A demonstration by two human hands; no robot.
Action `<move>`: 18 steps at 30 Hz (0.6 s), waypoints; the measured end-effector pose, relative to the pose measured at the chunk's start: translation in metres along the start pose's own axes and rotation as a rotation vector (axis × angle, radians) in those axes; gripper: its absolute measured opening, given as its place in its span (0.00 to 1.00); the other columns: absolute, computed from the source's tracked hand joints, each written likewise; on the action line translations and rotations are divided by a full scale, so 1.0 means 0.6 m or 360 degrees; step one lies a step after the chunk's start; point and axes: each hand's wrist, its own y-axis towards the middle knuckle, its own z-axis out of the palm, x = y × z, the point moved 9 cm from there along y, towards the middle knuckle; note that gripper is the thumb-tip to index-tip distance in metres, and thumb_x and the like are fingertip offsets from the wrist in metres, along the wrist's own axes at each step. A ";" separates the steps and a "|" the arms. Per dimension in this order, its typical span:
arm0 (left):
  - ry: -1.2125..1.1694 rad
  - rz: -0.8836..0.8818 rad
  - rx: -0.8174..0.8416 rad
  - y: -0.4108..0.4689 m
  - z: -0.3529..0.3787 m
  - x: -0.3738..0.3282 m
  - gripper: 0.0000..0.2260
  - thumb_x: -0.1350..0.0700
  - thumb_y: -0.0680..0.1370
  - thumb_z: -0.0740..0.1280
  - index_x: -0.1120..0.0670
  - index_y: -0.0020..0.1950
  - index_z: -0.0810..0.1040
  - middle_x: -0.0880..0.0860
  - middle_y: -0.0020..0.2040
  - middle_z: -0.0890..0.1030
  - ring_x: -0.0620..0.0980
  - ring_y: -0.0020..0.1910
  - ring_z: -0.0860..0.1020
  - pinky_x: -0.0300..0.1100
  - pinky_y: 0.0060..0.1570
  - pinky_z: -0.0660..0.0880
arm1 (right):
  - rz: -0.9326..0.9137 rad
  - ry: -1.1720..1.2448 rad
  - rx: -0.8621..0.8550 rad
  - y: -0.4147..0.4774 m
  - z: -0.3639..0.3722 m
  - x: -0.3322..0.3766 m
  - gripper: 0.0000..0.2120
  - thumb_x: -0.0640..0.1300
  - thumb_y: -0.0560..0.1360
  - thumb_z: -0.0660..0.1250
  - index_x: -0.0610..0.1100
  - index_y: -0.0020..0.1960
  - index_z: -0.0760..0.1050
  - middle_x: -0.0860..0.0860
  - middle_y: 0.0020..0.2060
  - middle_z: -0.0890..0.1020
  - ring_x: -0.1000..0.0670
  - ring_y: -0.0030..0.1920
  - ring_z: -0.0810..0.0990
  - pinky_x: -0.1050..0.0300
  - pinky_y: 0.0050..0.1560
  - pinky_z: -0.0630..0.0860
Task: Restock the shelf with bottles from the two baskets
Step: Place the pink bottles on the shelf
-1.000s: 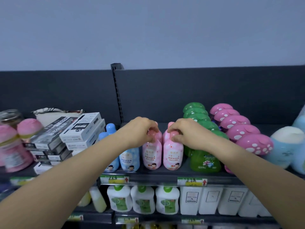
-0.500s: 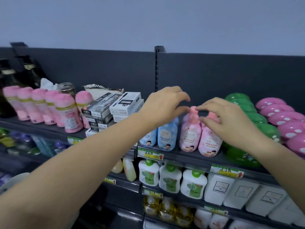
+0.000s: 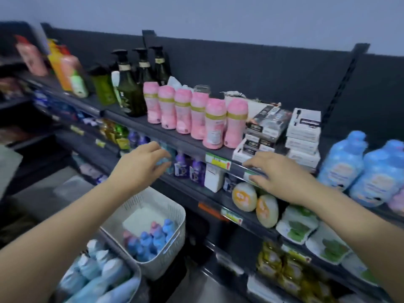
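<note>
My left hand [image 3: 140,169] and right hand [image 3: 282,178] are both empty, fingers loosely spread, in front of the shelf [image 3: 185,143]. The small blue and pink bottles [image 3: 153,237] stand packed in the white basket [image 3: 173,254] below; through this blur, a hasty reach could probably topple neighbours.

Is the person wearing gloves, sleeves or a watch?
No. The left hand and right hand wear no gloves, and no ring, watch or bracelet shows. Behind them no sleeve is in view at all.
</note>
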 end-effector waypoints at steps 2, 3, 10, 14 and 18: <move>0.0023 -0.0146 0.0099 -0.055 0.010 0.089 0.07 0.51 0.77 0.66 0.50 0.52 0.80 0.49 0.48 0.76 0.52 0.49 0.77 0.43 0.33 0.74 | -0.0024 0.0012 0.0064 0.056 0.041 0.061 0.18 0.47 0.77 0.63 0.50 0.67 0.71 0.51 0.60 0.75 0.48 0.62 0.73 0.51 0.60 0.71; 0.0010 -0.0203 0.0130 -0.081 0.016 0.129 0.08 0.50 0.77 0.66 0.50 0.53 0.80 0.48 0.49 0.76 0.51 0.50 0.77 0.45 0.34 0.75 | -0.0042 0.0038 0.0087 0.081 0.061 0.092 0.18 0.47 0.77 0.63 0.50 0.67 0.72 0.51 0.59 0.75 0.47 0.61 0.73 0.51 0.60 0.71; -0.0062 -0.0515 0.0406 -0.222 0.079 0.289 0.10 0.47 0.78 0.63 0.47 0.55 0.79 0.48 0.52 0.77 0.51 0.54 0.77 0.45 0.40 0.73 | -0.0157 0.0101 0.0339 0.200 0.228 0.254 0.18 0.49 0.77 0.63 0.50 0.66 0.72 0.49 0.63 0.75 0.45 0.63 0.74 0.50 0.62 0.71; -0.0140 -0.0635 0.0551 -0.281 0.132 0.323 0.10 0.48 0.78 0.64 0.49 0.56 0.79 0.49 0.55 0.78 0.53 0.53 0.79 0.46 0.44 0.74 | -0.0137 0.0137 0.0532 0.230 0.325 0.287 0.18 0.48 0.77 0.62 0.51 0.67 0.71 0.51 0.62 0.74 0.46 0.61 0.74 0.51 0.58 0.73; -0.0205 -0.0729 0.0730 -0.332 0.200 0.345 0.11 0.49 0.77 0.65 0.50 0.58 0.79 0.50 0.55 0.77 0.54 0.55 0.77 0.48 0.48 0.76 | -0.0094 0.0189 0.0732 0.250 0.426 0.293 0.18 0.46 0.77 0.63 0.48 0.67 0.71 0.49 0.63 0.74 0.45 0.62 0.74 0.51 0.59 0.73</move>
